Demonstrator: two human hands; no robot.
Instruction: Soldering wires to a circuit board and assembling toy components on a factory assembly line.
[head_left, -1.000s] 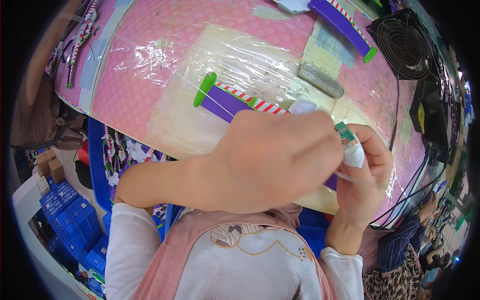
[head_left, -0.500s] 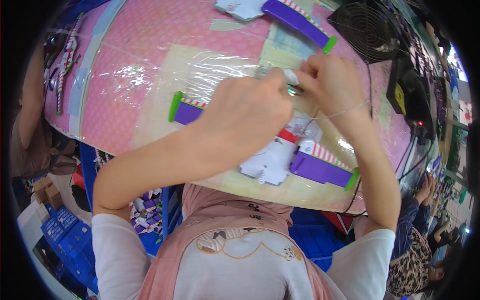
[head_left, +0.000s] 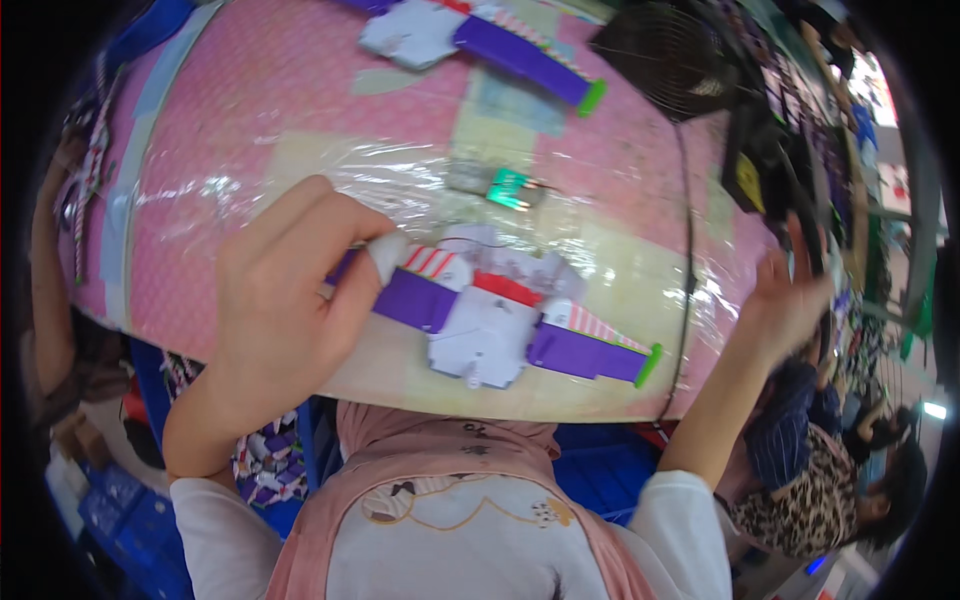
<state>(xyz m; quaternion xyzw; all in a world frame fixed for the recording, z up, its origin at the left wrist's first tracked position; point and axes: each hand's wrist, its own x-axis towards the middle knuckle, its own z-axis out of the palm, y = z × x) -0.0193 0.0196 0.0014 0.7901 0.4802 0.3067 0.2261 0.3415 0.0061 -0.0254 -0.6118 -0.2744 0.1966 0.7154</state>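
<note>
A winged toy piece lies on the table before me, with a white body (head_left: 480, 340), a red strip and purple wings (head_left: 590, 350) with striped edges and a green tip. My left hand (head_left: 290, 285) is over its left wing, thumb and fingers pinched together, with a white cover on one digit. What the pinch holds, if anything, is hidden. Beyond the toy, a small part glowing green (head_left: 510, 188) lies with thin wires. My right hand (head_left: 785, 295) is at the table's right side beside a long dark tool (head_left: 805, 190); blur hides its grip.
A second winged toy piece (head_left: 410, 35) lies at the far side. A black round-grilled fan (head_left: 670, 60) stands far right, near a black stand with a yellow patch (head_left: 748, 178). A black cable (head_left: 688, 240) crosses the table. Other people sit left and right.
My hands have parted from above the toy: the left moved left to its wing, the right swung right to the dark tool. The green-glowing part now lies uncovered on the table.
</note>
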